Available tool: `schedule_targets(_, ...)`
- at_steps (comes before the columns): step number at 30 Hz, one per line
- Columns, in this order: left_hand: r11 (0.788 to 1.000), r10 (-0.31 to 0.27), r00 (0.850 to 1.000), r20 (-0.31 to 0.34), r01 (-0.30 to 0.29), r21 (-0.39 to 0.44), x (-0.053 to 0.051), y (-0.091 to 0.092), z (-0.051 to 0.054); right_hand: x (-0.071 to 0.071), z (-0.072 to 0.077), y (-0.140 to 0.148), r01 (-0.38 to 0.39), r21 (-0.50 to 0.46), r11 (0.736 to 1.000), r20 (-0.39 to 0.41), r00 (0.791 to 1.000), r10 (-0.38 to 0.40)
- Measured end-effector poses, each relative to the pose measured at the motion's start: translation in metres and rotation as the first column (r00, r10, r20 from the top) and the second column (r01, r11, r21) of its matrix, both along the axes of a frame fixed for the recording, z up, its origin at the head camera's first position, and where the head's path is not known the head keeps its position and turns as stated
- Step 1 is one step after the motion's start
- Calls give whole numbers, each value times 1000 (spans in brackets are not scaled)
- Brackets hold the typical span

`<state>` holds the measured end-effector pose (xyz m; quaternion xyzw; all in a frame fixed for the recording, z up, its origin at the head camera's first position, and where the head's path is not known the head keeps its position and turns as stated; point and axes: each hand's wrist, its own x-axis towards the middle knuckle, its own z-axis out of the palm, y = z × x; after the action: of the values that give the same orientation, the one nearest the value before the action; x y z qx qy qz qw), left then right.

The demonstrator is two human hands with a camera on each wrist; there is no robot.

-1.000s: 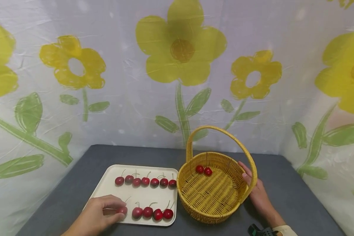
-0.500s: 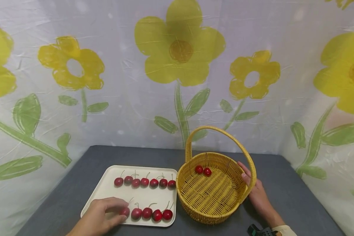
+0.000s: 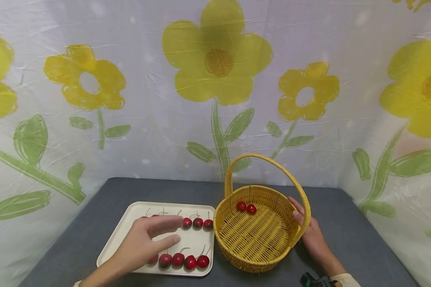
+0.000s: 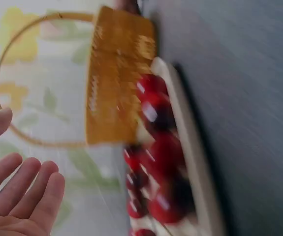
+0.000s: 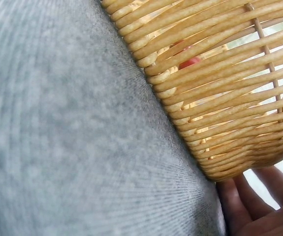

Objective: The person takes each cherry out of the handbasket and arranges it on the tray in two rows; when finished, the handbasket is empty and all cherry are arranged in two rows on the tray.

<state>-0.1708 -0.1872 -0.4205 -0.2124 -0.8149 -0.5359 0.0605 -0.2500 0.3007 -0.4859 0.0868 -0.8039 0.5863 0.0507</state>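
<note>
My left hand is above the cream tray, fingers extended and thumb apart, holding nothing. In the left wrist view its fingers are spread loosely. Beneath it, cherries with stems lie in two rows. It partly covers both, including the leftmost front cherry. A yellow wicker basket with a tall handle stands to the right of the tray. Two cherries rest inside at the back left. My right hand holds the basket's right side, thumb at the rim, fingers against the outer wall.
The tray and basket stand close together on a dark grey table. A cloth backdrop with yellow flowers rises behind and beside the table. A dark band is at my right wrist.
My left hand has let go of the leftmost front cherry, which stays on the tray, and has risen and moved right with its fingers spread. The right hand keeps its place on the basket.
</note>
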Motion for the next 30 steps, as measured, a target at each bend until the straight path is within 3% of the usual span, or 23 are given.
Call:
schedule_targets(3, 996, -92, 995, 36, 92, 20, -11, 23, 13, 0, 0, 0, 5, -3, 1000, 0, 1000, -5)
schedule_targets(7, 978, -201, 975, 93, 195, 72, -27, 52, 25, -1, 0, 1, 8, -6, 1000, 0, 1000, -8)
schedule_targets(10, 959, -273, 958, 84, 264, 105, -40, 70, 31, 0, 0, 0, 0, -13, 1000, -5, 1000, 0)
schedule_targets(13, 947, -315, 948, 44, 311, 81, -57, 86, 35, -1, -1, 0, 0, -19, 1000, -6, 1000, 0)
schedule_targets(20, 934, -340, 940, 10, 339, -118, -93, 116, 44, 0, -2, -1, -8, -18, 1000, -16, 1000, 8)
schedule_targets(24, 908, -336, 942, -6, 322, -268, -108, 135, 50, 2, -3, -1, -10, -3, 1000, -19, 1000, 10)
schedule_targets(27, 864, -339, 941, -18, 303, -402, -119, 151, 56, 2, -3, -1, -3, 0, 1000, -21, 1000, 3)
schedule_targets(30, 786, -361, 932, -30, 286, -549, -130, 166, 60, 2, -2, -1, -2, -2, 1000, -16, 1000, 2)
